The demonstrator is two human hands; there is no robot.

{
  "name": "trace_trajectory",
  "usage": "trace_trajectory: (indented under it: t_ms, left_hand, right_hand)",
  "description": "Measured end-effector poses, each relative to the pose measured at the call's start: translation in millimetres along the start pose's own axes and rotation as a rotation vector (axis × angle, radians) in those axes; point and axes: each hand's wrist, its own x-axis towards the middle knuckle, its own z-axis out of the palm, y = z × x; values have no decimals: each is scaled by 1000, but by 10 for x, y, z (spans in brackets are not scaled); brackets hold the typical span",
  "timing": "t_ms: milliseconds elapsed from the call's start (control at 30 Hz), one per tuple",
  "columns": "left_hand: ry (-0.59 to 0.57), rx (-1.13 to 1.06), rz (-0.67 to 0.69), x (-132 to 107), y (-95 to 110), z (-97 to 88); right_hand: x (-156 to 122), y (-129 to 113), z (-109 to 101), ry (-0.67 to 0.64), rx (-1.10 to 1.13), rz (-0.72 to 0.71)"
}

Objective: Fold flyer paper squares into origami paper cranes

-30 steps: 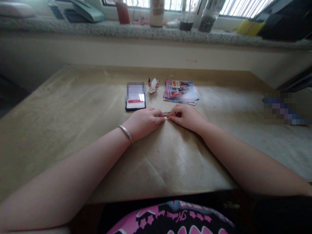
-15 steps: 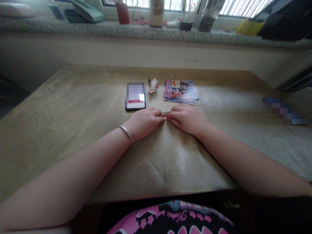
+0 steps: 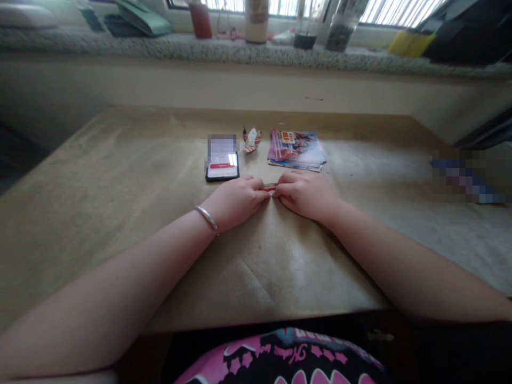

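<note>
Both hands meet near the middle of the table, pinching a narrow strip of folded paper with red and pale edges. My left hand, a silver bangle at its wrist, is closed on the left end. On the other end, my right hand is closed too, its fingers bent over the paper. Most of the paper is hidden under my fingers. Just beyond my left hand lies a phone with a lit screen. A stack of printed paper sheets lies beyond my right hand.
A small folded paper piece stands between the phone and the stack. At the far right lies a blurred bluish item. Behind the table, a stone windowsill holds bottles, a red container and a yellow object.
My fingertips have shifted slightly, and a little more of the paper strip shows between my hands. The other things on the table have stayed in place.
</note>
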Motion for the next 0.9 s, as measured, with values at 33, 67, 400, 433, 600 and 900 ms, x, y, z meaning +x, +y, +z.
trace_trajectory:
  t_ms: [33,67,400,433,600,900]
  left_hand:
    - [0,2,-3,-2,4,-2]
    - [1,4,-4,-5,8,-5]
    - [-43,-18,34,-9,5,-37]
    - [-49,-15,28,-9,7,-39]
    - [-74,-4,7,-14,26,-48]
    - [-106,-19,24,-5,-9,-81]
  right_hand:
    - [7,-7,-7,0,5,16]
    - [12,-13,-14,0,9,31]
    - [2,-39,-43,-30,-5,47]
    - [-2,-36,-47,-30,-2,49]
    - [-14,-13,-70,-45,20,77]
    - [-12,0,-131,-107,17,111]
